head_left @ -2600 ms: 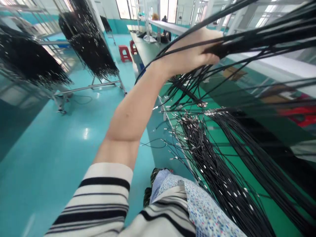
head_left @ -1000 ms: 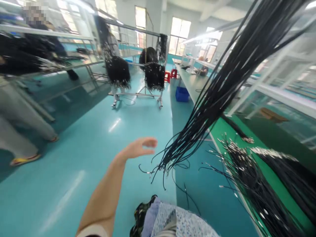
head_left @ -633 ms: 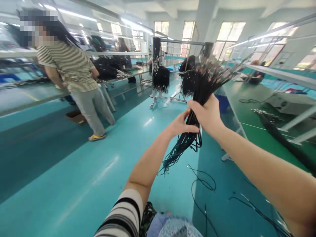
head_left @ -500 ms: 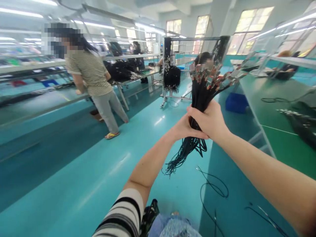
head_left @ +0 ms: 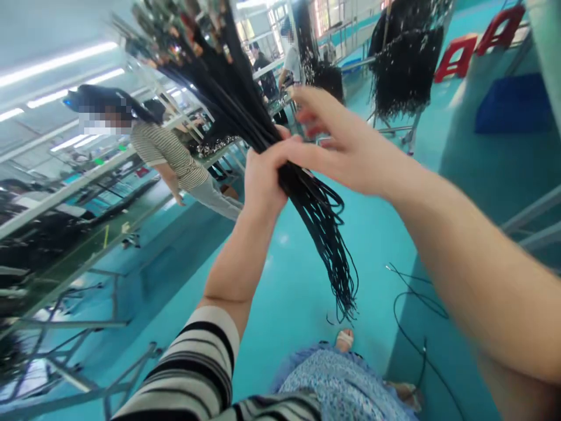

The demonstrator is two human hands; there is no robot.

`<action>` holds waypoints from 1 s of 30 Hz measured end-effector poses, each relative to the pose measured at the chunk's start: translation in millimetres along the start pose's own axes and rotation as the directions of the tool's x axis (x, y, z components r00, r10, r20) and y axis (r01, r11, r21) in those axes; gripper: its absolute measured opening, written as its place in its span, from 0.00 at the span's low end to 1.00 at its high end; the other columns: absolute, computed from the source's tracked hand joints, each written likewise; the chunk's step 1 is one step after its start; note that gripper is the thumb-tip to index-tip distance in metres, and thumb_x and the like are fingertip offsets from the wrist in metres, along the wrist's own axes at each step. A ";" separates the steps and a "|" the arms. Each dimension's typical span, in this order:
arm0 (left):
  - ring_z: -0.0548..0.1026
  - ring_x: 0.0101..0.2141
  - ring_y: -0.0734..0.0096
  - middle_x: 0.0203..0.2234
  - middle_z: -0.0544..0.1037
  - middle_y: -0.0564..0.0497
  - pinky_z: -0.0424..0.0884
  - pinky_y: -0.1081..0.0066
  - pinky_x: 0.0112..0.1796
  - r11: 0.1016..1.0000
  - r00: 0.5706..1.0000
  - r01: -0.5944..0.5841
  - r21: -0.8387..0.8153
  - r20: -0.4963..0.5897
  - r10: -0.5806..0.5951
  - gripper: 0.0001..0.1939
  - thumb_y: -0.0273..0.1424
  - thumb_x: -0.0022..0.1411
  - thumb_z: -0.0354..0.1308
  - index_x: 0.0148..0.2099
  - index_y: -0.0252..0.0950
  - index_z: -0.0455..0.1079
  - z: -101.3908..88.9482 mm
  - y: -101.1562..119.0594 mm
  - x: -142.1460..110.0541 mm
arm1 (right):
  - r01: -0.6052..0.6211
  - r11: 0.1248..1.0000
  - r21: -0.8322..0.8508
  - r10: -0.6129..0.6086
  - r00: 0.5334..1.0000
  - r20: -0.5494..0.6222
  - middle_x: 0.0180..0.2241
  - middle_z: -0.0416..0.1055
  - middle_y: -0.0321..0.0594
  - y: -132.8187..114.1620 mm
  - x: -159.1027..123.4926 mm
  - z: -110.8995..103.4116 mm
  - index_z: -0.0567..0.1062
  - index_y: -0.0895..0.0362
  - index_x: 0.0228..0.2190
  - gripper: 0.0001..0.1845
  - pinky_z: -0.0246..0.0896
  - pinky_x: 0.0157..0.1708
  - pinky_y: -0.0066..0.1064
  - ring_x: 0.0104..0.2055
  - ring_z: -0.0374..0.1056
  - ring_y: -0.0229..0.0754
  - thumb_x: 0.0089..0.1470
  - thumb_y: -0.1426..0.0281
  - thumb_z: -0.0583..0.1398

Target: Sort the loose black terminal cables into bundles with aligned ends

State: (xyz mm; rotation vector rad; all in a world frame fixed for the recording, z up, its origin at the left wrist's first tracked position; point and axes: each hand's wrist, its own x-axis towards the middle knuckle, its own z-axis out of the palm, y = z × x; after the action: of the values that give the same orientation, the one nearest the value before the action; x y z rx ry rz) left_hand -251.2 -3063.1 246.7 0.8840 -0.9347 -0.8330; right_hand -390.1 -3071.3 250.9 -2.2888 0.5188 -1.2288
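Observation:
A thick bundle of black cables (head_left: 241,105) runs slantwise through the middle of the view. Its upper end, at top left, fans out in blurred metallic and copper-coloured tips; the thin loose ends hang down over the floor. My left hand (head_left: 265,178) is wrapped round the bundle near its middle. Beside it, my right hand (head_left: 346,143) has its fingers apart, with the thumb reaching across the bundle at my left hand. Whether that thumb presses on the cables I cannot tell.
Loose cables (head_left: 409,295) lie on the turquoise floor at right. Racks hung with black cables (head_left: 405,70) stand ahead, near red stools (head_left: 458,55) and a blue bin (head_left: 512,105). On the left, a person in a striped shirt (head_left: 169,152) stands by a long workbench (head_left: 99,251).
The view has turned and tilted. The bundle now leans with its tips to the upper left. My right hand has loosened from around the cables, while my left hand keeps its grip.

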 end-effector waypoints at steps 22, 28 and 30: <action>0.74 0.30 0.72 0.18 0.67 0.55 0.72 0.64 0.40 0.975 0.915 0.223 -0.027 0.351 -0.199 0.06 0.27 0.49 0.56 0.24 0.33 0.61 20.1 -23.3 8.6 | -0.373 0.926 0.063 0.374 0.928 0.002 0.20 0.62 0.33 57.1 -132.9 36.1 0.70 0.58 0.25 0.08 0.50 0.25 0.25 0.23 0.57 0.33 0.50 0.66 0.55; 0.72 0.27 0.74 0.18 0.65 0.57 0.72 0.63 0.39 0.979 0.917 0.201 -0.015 0.354 -0.183 0.08 0.27 0.49 0.58 0.25 0.33 0.60 15.9 -22.0 8.4 | -0.419 0.729 0.541 0.429 0.896 0.116 0.38 0.66 0.39 84.1 -145.9 93.3 0.72 0.56 0.34 0.14 0.56 0.40 0.31 0.39 0.62 0.39 0.43 0.67 0.56; 0.72 0.26 0.76 0.18 0.65 0.57 0.71 0.64 0.40 0.963 0.917 0.263 -0.049 0.324 -0.234 0.09 0.29 0.51 0.57 0.25 0.33 0.59 12.7 -12.9 8.0 | -0.398 0.574 0.716 0.537 0.843 0.038 0.40 0.67 0.38 102.5 -139.1 114.1 0.70 0.55 0.39 0.20 0.56 0.43 0.33 0.42 0.62 0.41 0.40 0.69 0.52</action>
State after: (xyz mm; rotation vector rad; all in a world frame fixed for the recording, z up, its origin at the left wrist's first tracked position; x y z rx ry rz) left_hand -262.5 -3078.5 241.7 0.8129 -1.0645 -1.2560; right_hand -376.5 -3052.3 45.1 -1.2707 0.5530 -1.1000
